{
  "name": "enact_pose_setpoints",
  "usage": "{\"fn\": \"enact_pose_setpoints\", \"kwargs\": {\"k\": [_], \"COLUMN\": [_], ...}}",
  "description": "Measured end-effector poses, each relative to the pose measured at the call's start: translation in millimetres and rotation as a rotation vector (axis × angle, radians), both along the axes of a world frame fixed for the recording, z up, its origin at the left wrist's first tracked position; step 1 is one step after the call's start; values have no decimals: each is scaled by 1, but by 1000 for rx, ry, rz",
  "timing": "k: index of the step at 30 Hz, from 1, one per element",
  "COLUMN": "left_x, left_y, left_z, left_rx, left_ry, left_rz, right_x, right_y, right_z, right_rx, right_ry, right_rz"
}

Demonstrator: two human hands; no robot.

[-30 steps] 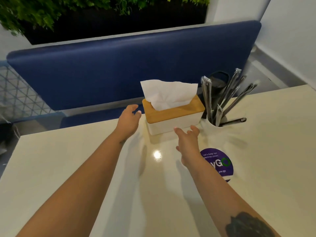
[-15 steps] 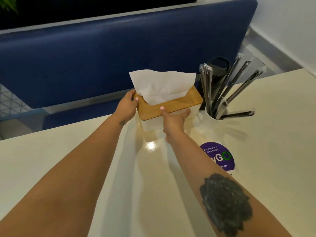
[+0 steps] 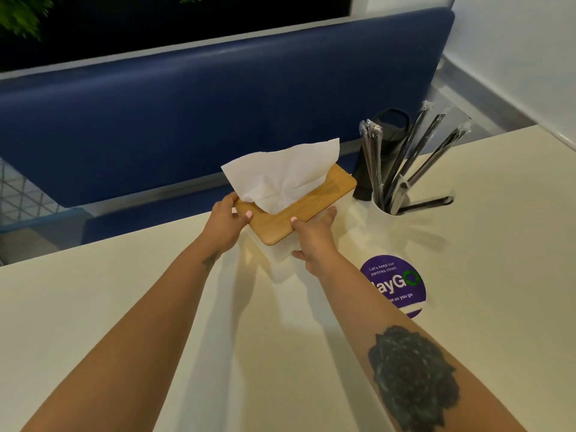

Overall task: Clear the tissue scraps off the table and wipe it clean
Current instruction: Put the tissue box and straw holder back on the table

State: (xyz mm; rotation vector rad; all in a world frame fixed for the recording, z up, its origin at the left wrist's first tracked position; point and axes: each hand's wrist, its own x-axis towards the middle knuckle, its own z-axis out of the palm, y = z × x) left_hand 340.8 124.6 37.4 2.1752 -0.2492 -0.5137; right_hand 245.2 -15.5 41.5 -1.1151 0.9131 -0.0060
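Both hands on the box [image 3: 299, 213]: left hand [image 3: 226, 221] & right hand [image 3: 313, 235] grip its lid edges. Risk: lid pops off, or box knocks the cup [image 3: 385, 210] just beside it.

The light is soft and a bit dim, coming from above. Both arms drop pale grey shadows on the table [image 3: 156, 307] just beside the hands. The picture bends at the edges, and the far top is dark and fuzzy.

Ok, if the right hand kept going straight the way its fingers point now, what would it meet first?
The right hand already grips the tissue box. Sliding on along the box's near side, it would probably reach the white cutlery cup first, though depth is unclear.
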Motion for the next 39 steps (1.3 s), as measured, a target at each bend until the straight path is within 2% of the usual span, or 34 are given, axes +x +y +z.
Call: {"fn": "enact_pose_setpoints", "kwargs": {"k": [16, 26, 31, 39], "left_x": [-102, -163, -187, -228], "left_y": [32, 19, 7, -23], "left_z": [5, 11, 8, 7], "left_rx": [126, 202, 166, 112], "left_ry": [-13, -65, -19, 45], "left_rz": [-85, -299, -294, -285], "right_x": [-84, -133, -153, -180], "right_y": [13, -7, -24, -59], "right_z": [1, 1, -3, -5], "right_rx": [-127, -312, -400, -380], "right_ry": [49, 152, 135, 136], "right_rz": [120, 171, 197, 209]}}
